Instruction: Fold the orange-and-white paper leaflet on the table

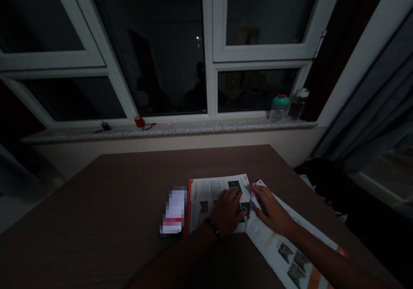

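An open book (pixel 258 229) with printed text and small photos lies on the brown table, its right side turned at an angle to the left side. My left hand (pixel 227 209), with a dark band at the wrist, rests on the left page, its fingers spread over the pictures. Beside the fold, my right hand (pixel 272 211) lies on the upper part of the right page, thumb apart from the fingers. Small pink and purple patches show at its fingertips; I cannot make out what they are. A phone (pixel 174 209) with a lit, blurred screen lies left of the book.
The brown table (pixel 106 203) reaches toward a speckled windowsill (pixel 193 127). On the sill stand a green-lidded bottle (pixel 279 108), a clear bottle (pixel 297 104) and a small red spool-like thing (pixel 139 122). A grey curtain (pixel 364 95) hangs at the right.
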### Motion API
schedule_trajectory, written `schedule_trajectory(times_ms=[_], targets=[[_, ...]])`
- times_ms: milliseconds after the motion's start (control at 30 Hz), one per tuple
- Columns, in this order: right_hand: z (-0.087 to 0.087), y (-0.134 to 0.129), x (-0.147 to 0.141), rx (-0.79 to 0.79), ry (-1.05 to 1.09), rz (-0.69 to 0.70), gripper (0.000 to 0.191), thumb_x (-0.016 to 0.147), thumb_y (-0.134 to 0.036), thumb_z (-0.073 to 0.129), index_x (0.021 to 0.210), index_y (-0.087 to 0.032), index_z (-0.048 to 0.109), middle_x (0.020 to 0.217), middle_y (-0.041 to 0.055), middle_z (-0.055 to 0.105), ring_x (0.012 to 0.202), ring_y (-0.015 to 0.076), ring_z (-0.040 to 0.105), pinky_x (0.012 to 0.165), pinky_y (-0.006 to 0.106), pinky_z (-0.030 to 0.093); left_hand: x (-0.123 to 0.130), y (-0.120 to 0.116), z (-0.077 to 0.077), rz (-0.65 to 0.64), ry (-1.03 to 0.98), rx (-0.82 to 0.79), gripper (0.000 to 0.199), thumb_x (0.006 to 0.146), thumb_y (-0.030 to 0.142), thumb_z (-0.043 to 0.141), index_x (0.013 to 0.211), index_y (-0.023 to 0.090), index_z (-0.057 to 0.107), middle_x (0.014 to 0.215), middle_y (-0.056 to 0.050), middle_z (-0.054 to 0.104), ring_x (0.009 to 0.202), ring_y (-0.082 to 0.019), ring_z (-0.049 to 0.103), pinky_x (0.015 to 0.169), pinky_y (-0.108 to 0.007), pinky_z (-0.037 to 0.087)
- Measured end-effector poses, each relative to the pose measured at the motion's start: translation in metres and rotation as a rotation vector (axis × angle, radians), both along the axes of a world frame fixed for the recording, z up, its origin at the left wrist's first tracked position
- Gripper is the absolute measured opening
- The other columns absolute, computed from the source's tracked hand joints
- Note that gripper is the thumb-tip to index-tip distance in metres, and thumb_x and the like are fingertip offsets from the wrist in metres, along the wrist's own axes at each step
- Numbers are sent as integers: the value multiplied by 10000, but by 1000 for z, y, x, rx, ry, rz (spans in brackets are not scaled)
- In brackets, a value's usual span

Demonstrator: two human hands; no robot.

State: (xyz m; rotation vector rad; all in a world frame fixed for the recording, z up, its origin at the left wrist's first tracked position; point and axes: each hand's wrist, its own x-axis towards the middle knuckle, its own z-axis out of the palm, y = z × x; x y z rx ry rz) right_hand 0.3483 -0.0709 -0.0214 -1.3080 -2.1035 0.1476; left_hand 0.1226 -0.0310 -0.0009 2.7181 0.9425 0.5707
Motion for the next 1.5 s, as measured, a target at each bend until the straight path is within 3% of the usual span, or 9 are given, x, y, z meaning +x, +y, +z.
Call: schedule_trajectory(times_ms=[300,467,633,700,833,1033,1267,1367,1500], targets=[[-3,-14,30,-45,-107,7,649,922,-286,488,1509,-236,217,1506,124,356,1384,302,329,1111,525,351,1,1,0,15,0,0,551,892,369,617,1361,136,445,1424,-124,434,1335,-275,337,1139,-433,245],[-5,-8,31,-33,-101,33,678,897,-275,509,1511,-214,229,1510,137,350,1389,309,325,1119,528,338,20,1,9,11,-4,0,524,865,470,629,1265,152,513,1315,-117,497,1239,-288,414,1072,-431,327],[0,-5,28,-23,-70,67,683,870,-242,520,1498,-206,253,1479,143,375,1369,306,343,1109,517,352,42,0,13,-24,-12,8,601,829,530,637,1295,183,481,1300,-113,497,1212,-309,423,1050,-464,328],[4,-1,24,-28,-31,32,682,860,-242,531,1488,-213,265,1464,140,380,1355,306,350,1094,511,371,46,-1,12,-16,-21,12,625,818,530,645,1311,191,464,1312,-115,488,1224,-318,410,1060,-480,308],[9,16,8,55,124,-191,604,890,-259,490,1457,-232,282,1357,131,437,1290,315,390,1077,556,356,46,-3,7,-4,-26,23,661,814,556,639,1332,200,436,1349,-115,465,1249,-325,390,1085,-501,266],[6,37,-9,127,192,-295,514,903,-267,473,1397,-204,346,1095,106,513,1052,302,483,991,558,404,45,-1,3,-13,-35,32,659,839,573,619,1335,177,441,1342,-122,479,1256,-316,396,1091,-489,272],[1,23,-4,72,79,-251,528,919,-266,450,1429,-204,327,1185,138,512,1118,314,481,989,543,430,42,-1,6,-4,-43,9,438,927,411,548,1305,199,485,1370,-93,482,1268,-274,400,1102,-462,276],[1,14,2,72,35,-231,575,917,-272,461,1460,-216,280,1284,146,472,1202,324,448,1012,548,422,42,-1,6,-3,-48,3,451,921,401,556,1318,202,476,1379,-95,477,1281,-279,394,1104,-472,273],[2,3,13,42,11,-226,614,914,-259,485,1480,-243,247,1292,139,462,1168,322,474,999,558,430,42,0,4,-15,-33,-2,496,910,426,567,1336,197,458,1392,-100,467,1297,-290,382,1112,-480,263]])
